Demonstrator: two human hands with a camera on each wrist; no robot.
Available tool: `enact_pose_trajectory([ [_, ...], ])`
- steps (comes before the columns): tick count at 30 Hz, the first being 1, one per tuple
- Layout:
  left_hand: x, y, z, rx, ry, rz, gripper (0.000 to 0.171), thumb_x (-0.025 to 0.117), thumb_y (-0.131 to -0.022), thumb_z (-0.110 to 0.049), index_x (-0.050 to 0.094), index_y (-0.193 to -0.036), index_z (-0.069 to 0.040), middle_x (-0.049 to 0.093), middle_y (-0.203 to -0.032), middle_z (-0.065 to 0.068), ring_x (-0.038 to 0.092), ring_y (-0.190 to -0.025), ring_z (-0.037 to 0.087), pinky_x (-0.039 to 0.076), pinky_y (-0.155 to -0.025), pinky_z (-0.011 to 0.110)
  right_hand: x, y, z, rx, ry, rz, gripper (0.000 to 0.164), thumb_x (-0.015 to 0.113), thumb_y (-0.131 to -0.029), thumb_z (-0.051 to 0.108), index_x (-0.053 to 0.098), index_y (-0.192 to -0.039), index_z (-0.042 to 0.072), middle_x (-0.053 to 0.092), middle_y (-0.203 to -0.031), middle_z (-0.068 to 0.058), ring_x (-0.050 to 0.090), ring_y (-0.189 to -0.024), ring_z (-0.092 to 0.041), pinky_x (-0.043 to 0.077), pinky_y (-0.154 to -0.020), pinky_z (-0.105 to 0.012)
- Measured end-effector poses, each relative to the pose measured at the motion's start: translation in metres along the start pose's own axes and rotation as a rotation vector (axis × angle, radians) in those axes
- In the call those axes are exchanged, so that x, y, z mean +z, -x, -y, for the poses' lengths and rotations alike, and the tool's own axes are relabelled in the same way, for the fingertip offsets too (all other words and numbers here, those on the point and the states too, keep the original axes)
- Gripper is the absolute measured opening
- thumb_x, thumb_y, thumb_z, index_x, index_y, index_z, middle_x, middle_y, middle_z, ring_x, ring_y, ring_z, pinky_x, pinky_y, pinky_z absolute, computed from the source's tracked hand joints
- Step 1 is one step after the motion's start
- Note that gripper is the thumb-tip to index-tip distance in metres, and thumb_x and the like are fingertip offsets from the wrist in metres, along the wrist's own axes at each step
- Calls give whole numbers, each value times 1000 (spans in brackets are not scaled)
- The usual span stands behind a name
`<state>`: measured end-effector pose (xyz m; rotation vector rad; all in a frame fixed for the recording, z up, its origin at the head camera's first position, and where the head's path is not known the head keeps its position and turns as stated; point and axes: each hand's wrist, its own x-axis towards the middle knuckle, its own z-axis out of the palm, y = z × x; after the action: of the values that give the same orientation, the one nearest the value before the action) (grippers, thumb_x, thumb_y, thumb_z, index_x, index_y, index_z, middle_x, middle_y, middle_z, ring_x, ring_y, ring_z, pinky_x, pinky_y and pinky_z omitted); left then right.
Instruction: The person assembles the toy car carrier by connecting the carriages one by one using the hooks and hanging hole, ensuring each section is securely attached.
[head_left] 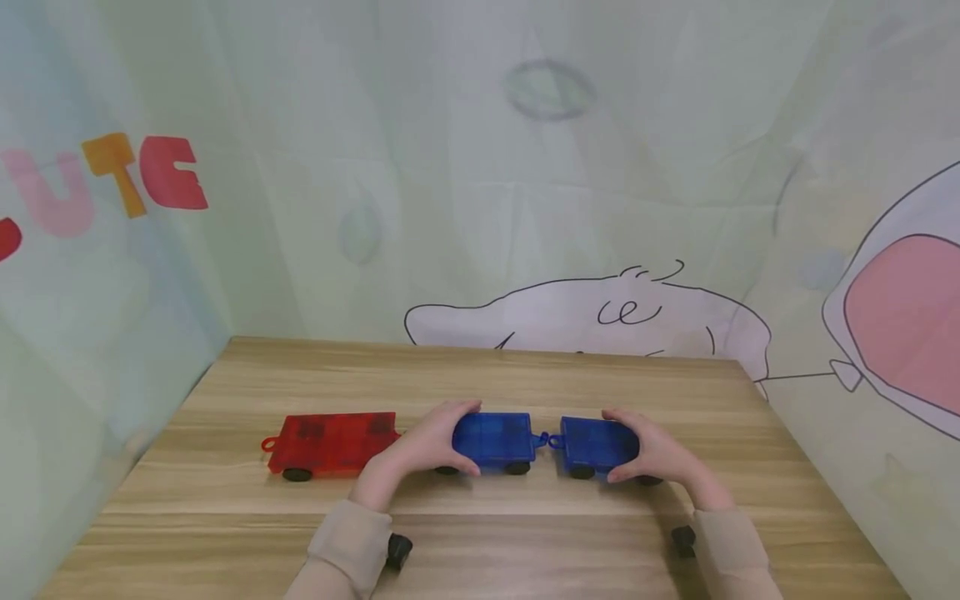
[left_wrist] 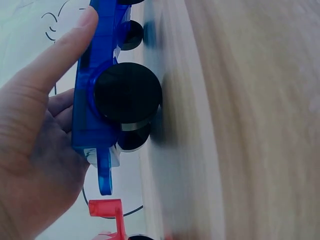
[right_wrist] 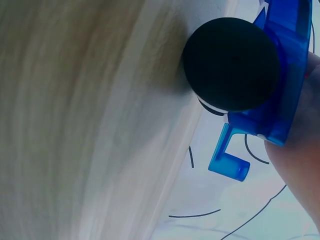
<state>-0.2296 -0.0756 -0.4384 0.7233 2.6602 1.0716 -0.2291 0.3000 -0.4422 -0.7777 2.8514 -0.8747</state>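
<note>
My left hand [head_left: 427,442] grips one translucent blue toy train car [head_left: 492,437], thumb on the near side and fingers on the far side. Its blue ring [left_wrist: 104,177] points at the red hook [left_wrist: 106,208] with a small gap between them. My right hand [head_left: 660,454] holds a second blue toy train car [head_left: 596,442] by its right end, where a blue hook [right_wrist: 229,166] sticks out. Between the blue cars, a hook and a ring meet end to end; whether they are linked I cannot tell. Left of my left hand stands a longer red toy train car [head_left: 333,446], its right end partly hidden.
All the cars stand in a row on a wood-grain table [head_left: 525,542]. A printed curtain [head_left: 480,183] hangs behind the table and along its sides. Dark wrist devices [head_left: 399,552] sit under both beige sleeves [head_left: 352,542].
</note>
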Motion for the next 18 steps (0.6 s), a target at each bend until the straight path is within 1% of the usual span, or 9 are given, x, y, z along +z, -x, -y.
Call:
enact_pose_trajectory([
  [5, -2, 1, 0, -1, 27, 14, 91, 86, -73, -25, 39, -147, -1, 47, -147, 17, 40, -136, 38, 36, -110, 59, 0, -1, 3, 29, 0, 11, 90, 90, -62, 28, 50, -136, -5, 53, -136, -29, 50, -123, -46, 42, -100, -57],
  [9, -3, 1, 1, 7, 45, 18, 90, 85, -74, -22, 39, -146, 1, 47, -147, 17, 41, -135, 39, 36, -110, 59, 0, -2, 3, 32, 1, 0, 87, 89, -62, 27, 52, -134, -4, 55, -133, -27, 52, -119, -43, 43, -98, -53],
  [15, -3, 0, 4, 34, 35, 22, 90, 85, -74, -23, 38, -146, 3, 47, -146, 19, 41, -135, 39, 35, -111, 59, 1, -1, 2, 23, -7, -11, 85, 88, -61, 26, 53, -132, -5, 56, -131, -27, 53, -118, -43, 44, -97, -53],
  [18, -2, -1, 5, 34, 35, 24, 90, 85, -73, -23, 38, -146, 2, 47, -146, 18, 41, -136, 39, 35, -111, 59, 1, -1, 2, 27, -7, -11, 85, 88, -62, 26, 52, -133, -4, 56, -132, -27, 53, -119, -43, 44, -97, -52],
])
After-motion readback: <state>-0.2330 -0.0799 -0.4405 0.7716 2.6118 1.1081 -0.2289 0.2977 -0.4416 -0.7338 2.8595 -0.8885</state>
